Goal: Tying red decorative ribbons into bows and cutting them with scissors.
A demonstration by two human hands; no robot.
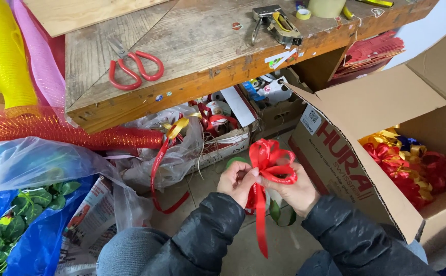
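I see a red ribbon bow held up low in front of me, over the floor, with one long tail hanging down. My left hand pinches the bow at its middle, fingers closed tight on the ribbon. My right hand holds the loops from the other side, fingers closed on it too. Just to the right is an open cardboard box with red and gold bows inside. Above is a wooden bench with red scissors and a staple gun on top.
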